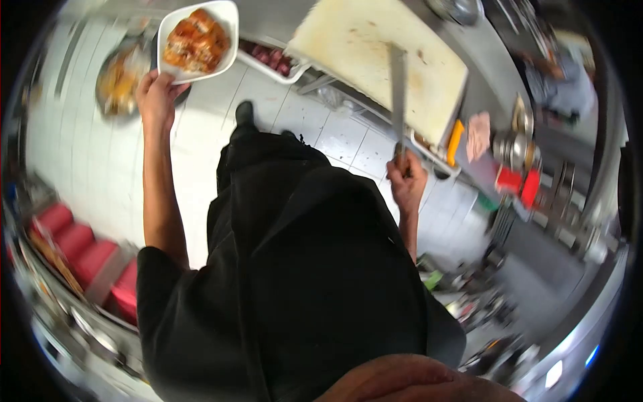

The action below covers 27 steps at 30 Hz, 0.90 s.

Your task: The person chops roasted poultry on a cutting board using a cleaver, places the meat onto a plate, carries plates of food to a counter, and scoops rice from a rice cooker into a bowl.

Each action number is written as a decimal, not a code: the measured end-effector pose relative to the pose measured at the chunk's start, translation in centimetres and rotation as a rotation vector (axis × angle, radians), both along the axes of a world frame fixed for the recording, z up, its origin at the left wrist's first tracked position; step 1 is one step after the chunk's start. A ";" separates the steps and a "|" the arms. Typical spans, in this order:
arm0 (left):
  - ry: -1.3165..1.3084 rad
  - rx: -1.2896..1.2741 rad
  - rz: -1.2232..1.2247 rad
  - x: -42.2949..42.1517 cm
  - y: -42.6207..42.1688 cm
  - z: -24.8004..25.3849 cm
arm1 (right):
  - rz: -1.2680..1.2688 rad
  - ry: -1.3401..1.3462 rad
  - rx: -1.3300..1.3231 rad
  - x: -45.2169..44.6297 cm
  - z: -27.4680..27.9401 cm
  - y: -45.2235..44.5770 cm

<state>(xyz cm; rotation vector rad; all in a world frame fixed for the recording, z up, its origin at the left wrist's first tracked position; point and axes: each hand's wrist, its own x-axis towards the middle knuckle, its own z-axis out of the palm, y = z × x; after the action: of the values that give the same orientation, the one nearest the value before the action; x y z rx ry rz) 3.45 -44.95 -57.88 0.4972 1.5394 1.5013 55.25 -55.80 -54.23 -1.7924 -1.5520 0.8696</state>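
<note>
My left hand (158,100) grips the near edge of a white square bowl (231,40), held out at the upper left. Pieces of browned, glazed meat (197,41) fill the bowl. In my right hand (407,175) is a knife (398,87), its handle wrapped by my fingers. The long blade points away from me, over a large worn cutting board (335,33). Small dark scraps and stains mark the board's surface.
Beneath the board, a white tub (295,75) holds dark red chunks. A large round pan (107,87) is at the left. On the right are an orange-handled item (455,143), a pink cloth (478,136) and metal pots (512,149). Another person (566,84) stands at the upper right.
</note>
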 end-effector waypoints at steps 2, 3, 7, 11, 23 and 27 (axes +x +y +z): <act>0.015 -0.041 0.131 1.5 -5.1 -0.7 | 0.252 0.083 -0.196 0.0 0.2 1.2; -0.004 -0.071 0.201 2.5 -7.6 -0.8 | 0.337 0.024 -0.291 0.1 -0.5 1.7; -0.055 -0.190 0.413 5.5 -16.8 -2.4 | 0.441 0.145 -0.674 -1.6 -6.0 2.5; -0.112 -0.254 0.568 9.1 -24.0 -3.2 | 0.024 0.467 -0.955 -6.5 -10.9 3.2; -0.217 -0.281 0.725 15.0 -35.9 -1.9 | -0.039 0.201 -0.240 -16.4 -34.5 13.3; -0.225 -0.321 0.751 15.6 -36.7 -1.1 | -0.104 0.199 -0.370 -18.3 -35.2 14.5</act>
<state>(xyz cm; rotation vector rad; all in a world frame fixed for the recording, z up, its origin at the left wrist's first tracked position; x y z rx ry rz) 19.03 -81.67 -58.99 -0.4806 1.8329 1.7159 36.90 -41.35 -89.38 -1.9475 -1.2189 1.3060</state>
